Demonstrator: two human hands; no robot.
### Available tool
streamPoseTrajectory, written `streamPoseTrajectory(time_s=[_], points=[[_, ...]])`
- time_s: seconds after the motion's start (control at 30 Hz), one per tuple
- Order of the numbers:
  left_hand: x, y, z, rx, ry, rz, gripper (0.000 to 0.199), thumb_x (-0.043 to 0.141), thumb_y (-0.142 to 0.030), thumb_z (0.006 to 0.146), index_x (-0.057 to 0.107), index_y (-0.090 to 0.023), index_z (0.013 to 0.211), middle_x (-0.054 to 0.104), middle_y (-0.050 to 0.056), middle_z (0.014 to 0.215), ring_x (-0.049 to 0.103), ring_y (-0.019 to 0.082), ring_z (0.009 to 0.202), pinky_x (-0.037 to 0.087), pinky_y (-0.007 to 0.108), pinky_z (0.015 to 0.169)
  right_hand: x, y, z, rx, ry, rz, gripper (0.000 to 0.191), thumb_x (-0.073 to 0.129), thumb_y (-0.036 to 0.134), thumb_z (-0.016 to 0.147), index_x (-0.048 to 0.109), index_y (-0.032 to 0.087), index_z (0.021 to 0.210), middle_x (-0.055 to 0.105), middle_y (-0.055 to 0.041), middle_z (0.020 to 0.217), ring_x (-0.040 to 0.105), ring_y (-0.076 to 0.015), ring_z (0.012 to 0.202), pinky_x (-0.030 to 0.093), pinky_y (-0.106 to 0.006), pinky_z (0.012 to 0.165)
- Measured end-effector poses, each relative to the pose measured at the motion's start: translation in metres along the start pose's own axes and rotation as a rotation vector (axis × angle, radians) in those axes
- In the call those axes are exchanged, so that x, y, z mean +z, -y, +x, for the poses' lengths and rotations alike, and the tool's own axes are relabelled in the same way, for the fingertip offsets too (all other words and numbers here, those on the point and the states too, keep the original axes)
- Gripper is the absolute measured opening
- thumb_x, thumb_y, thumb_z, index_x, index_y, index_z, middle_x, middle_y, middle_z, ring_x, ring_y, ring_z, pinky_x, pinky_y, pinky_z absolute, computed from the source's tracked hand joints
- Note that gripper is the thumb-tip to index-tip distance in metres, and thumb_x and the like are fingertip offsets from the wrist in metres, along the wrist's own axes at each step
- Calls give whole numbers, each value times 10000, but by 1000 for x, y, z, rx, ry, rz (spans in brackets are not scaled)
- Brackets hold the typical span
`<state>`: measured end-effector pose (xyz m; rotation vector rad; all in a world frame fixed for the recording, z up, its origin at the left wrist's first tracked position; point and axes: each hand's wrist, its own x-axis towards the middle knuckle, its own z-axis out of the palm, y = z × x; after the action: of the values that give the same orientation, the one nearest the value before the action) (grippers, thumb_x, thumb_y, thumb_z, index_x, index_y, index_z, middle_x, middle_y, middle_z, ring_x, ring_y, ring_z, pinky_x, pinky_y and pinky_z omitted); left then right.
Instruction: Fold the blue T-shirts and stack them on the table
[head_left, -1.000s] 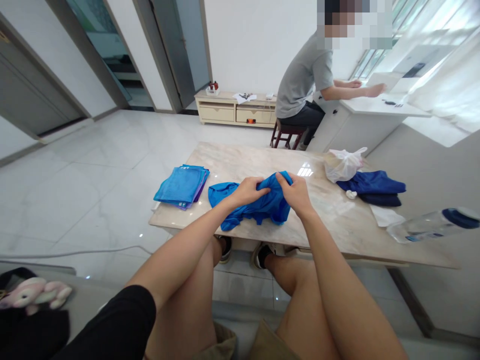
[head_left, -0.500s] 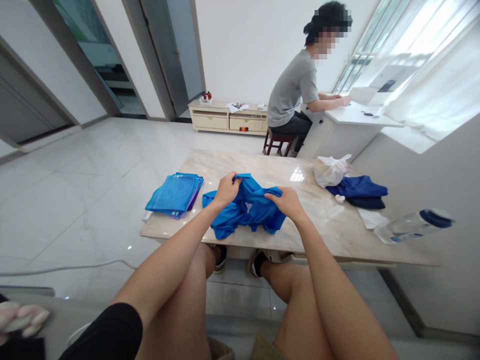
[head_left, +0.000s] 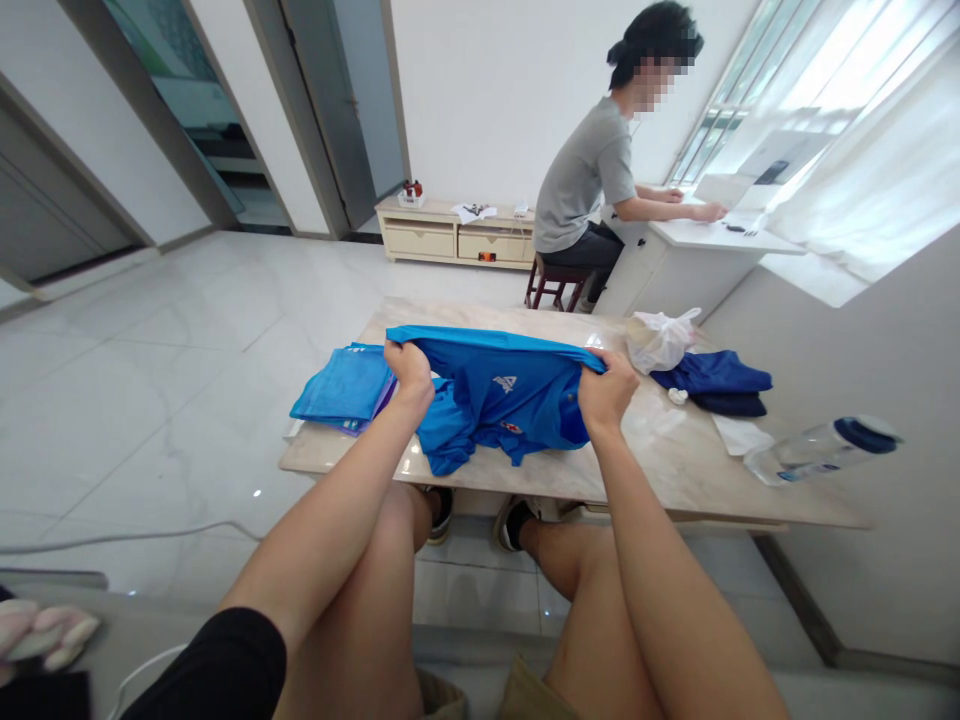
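Both my hands hold a bright blue sports shirt [head_left: 502,400] by one stretched edge, raised a little above the marble table [head_left: 679,470]. My left hand [head_left: 409,372] pinches the edge at the left end, and my right hand [head_left: 607,390] grips it at the right end. The lower part of the shirt still rests on the tabletop, and a small white logo shows on its front. Just left of the shirt lies a stack of folded blue and purple cloths [head_left: 343,388], close to my left hand but partly hidden by it.
A white plastic bag [head_left: 658,342], dark blue clothing [head_left: 709,375], a white cloth [head_left: 739,435] and a water bottle [head_left: 821,450] lie to the right. Beyond the table, a seated person [head_left: 589,180] works at a white desk [head_left: 697,235]. A low cream cabinet [head_left: 450,235] stands by the wall.
My hands have moved apart and lifted the shirt's edge, pulling it taut across the front. The shirt now lies spread wider, where it was bunched before. The seated person's hands have shifted on the desk.
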<state>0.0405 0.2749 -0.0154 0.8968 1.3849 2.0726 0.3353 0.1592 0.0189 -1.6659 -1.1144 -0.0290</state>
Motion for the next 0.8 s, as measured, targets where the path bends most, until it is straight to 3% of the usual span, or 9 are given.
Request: streamPoseTrajectory(time_s=[0.13, 0.23, 0.37, 0.47, 0.57, 0.63, 0.7, 0.8], points=[[-4, 0, 11, -62, -75, 49, 328, 430, -105, 934, 688, -214, 1104, 736, 13, 975, 680, 168, 918, 571, 304, 973, -3, 2, -2, 40, -7, -32, 349, 592, 277, 870, 887, 199, 1040, 839, -122, 1034, 746, -332, 979, 562, -428, 934], [-12, 0, 12, 3, 58, 238, 282, 530, -115, 919, 666, -212, 1146, 724, 51, 1048, 692, 213, 1039, 563, 368, 1051, -3, 5, -4, 33, 14, -27, 310, 632, 346, 900, 889, 194, 983, 838, -108, 919, 738, -324, 900, 549, -391, 849], [-16, -8, -13, 276, 525, 612, 565, 796, -134, 771, 622, -202, 1304, 643, 145, 1330, 620, 330, 1320, 470, 530, 1208, 0, 10, -6, -68, 131, 43, 297, 635, 343, 903, 877, 172, 913, 830, -91, 856, 754, -300, 847, 541, -358, 820], [-11, -18, -45, 423, 949, 573, 744, 885, -269, 786, 561, -211, 1453, 603, 166, 1439, 598, 347, 1370, 455, 553, 1235, 4, 13, -11, -168, 258, 79, 277, 611, 294, 876, 870, 197, 895, 846, -81, 891, 770, -292, 847, 551, -356, 827], [-1, -29, -75, 451, 1218, 451, 886, 937, -418, 781, 528, -224, 1543, 615, 170, 1495, 585, 355, 1413, 458, 541, 1243, 7, 18, -17, -251, 395, 135, 281, 595, 249, 842, 868, 226, 904, 860, -62, 929, 778, -275, 857, 566, -348, 842], [5, -36, -89, 417, 1303, 405, 789, 918, -442, 802, 599, -222, 1490, 668, 150, 1458, 624, 352, 1368, 494, 516, 1205, 7, 23, -20, -295, 462, 172, 295, 595, 226, 821, 869, 235, 927, 863, -51, 952, 779, -265, 874, 573, -341, 857], [11, -42, -96, 353, 1353, 371, 458, 808, -405, 899, 721, -224, 1311, 763, 97, 1297, 702, 324, 1217, 548, 467, 1115, 6, 28, -22, -321, 502, 171, 282, 601, 224, 824, 864, 235, 924, 857, -46, 937, 768, -259, 868, 573, -338, 858], [16, -50, -97, 276, 1301, 346, 160, 667, -314, 954, 796, -241, 1016, 813, 36, 1018, 741, 281, 987, 578, 392, 970, 3, 32, -23, -312, 521, 124, 244, 610, 256, 866, 850, 225, 900, 832, -46, 885, 740, -249, 831, 556, -335, 833]])
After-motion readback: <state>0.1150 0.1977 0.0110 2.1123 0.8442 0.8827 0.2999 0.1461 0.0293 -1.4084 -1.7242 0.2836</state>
